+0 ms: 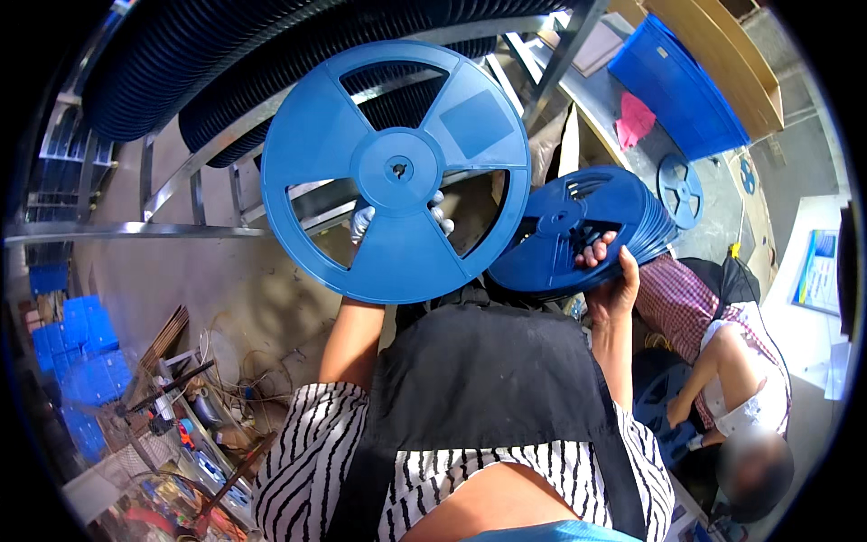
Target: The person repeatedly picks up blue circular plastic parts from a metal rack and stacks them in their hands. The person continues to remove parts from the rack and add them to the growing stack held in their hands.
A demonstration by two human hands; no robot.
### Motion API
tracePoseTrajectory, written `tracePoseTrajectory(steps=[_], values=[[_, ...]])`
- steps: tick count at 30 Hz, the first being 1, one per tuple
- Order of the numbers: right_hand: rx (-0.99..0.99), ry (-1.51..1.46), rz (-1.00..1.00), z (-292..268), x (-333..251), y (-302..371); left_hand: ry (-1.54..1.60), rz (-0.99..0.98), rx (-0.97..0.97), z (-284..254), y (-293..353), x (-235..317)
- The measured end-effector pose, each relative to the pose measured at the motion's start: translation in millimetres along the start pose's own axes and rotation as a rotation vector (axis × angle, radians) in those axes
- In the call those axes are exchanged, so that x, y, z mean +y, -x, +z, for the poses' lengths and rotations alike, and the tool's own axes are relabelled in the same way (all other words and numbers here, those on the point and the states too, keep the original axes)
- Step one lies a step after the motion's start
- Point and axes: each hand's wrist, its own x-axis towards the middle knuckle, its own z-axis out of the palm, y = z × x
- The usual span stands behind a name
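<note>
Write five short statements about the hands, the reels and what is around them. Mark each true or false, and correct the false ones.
1. The left hand holds a single reel. True.
2. The right hand is empty. False: it grips a stack of reels.
3. Fingers of the left hand show through the reel's cut-outs. True.
4. The bin near the pink cloth is yellow. False: it is blue.
5. A co-worker is at the picture's left edge. False: they are at the lower right.
</note>
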Motion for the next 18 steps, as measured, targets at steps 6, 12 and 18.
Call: tracePoseTrajectory(steps=[6, 12, 18], values=[[-0.015, 0.091, -0.022, 1.6, -8.8, 7.0, -0.125, 0.133, 0.018, 26.7, 14.3, 2.4], [-0.015, 0.104, -0.036, 20.2, -1.8, 26.5, -0.513, 0.549, -0.020, 89.2, -0.8, 60.4], [-0.009, 0.063, -0.060, 13.8, -7.3, 36.3, -0.837, 0.778, -0.120, 151.2, -104.1, 112.0]])
